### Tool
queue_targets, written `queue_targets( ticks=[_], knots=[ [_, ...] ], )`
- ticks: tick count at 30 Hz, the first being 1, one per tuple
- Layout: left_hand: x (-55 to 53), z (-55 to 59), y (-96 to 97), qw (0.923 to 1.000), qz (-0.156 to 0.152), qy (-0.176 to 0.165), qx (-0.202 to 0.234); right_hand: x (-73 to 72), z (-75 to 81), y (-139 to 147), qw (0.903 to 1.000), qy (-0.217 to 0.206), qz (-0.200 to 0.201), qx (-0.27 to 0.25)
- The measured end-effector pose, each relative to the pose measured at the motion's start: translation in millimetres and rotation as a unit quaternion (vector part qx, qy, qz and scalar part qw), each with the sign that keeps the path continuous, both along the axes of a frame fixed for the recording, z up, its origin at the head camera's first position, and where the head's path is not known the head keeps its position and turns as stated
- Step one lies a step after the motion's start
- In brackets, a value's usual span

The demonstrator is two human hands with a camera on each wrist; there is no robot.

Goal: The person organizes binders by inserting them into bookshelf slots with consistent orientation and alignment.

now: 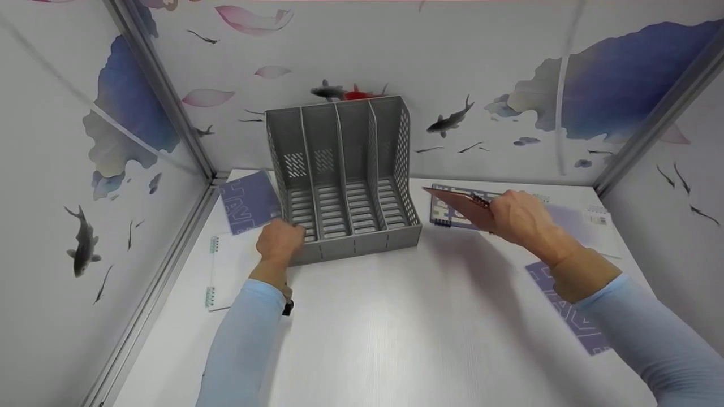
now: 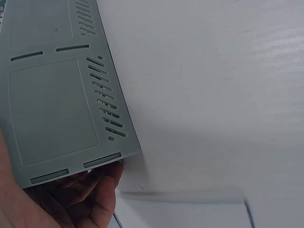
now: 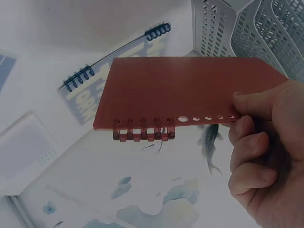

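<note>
A grey file organizer [image 1: 354,249] with upright dividers stands at the back of the table. My left hand [image 1: 280,242] grips its front left corner; in the left wrist view, curled fingers [image 2: 102,197] lie along the organizer's end edge [image 2: 52,114]. Off the table to the right, my right hand [image 1: 523,220] holds a reddish-brown ring-bound notebook [image 1: 461,206], tilted. The right wrist view shows thumb and fingers [image 3: 251,145] pinching the notebook [image 3: 185,88] by its punched edge, near the red binding rings. Beneath it lies a blue-and-cream ring-bound notebook [image 1: 441,210].
Left of the organizer lie a purple notebook [image 1: 249,200] and a white ring-bound notebook [image 1: 229,271]. At the right are a pale, whitish notebook [image 1: 582,223] and another purple one [image 1: 571,311], partly under the right forearm. Printed walls [image 1: 481,68] enclose the table on three sides.
</note>
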State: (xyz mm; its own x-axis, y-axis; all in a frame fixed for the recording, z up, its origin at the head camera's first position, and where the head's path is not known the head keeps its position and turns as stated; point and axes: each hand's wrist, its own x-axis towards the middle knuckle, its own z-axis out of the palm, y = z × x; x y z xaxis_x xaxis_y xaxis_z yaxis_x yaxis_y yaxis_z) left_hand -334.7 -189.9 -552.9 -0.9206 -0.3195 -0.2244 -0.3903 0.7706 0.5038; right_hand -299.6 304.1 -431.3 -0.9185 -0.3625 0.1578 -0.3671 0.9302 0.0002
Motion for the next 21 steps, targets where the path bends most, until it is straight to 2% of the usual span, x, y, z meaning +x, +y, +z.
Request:
queue_targets(
  ticks=[7,14,21],
  knots=[
    [0.6,0.6,0.4,1.0000,-0.003,-0.002,0.001,-3.6,2.6,-2,0.9973,-0.036,-0.042,-0.048],
    [2.0,1.2,1.8,1.0000,-0.006,0.006,0.004,-5.1,4.6,-7,0.9944,-0.034,-0.057,-0.082],
    [2.8,1.2,1.4,1.0000,-0.003,0.005,0.004,-5.7,5.8,-14,0.9882,-0.032,-0.061,-0.137]
  ],
)
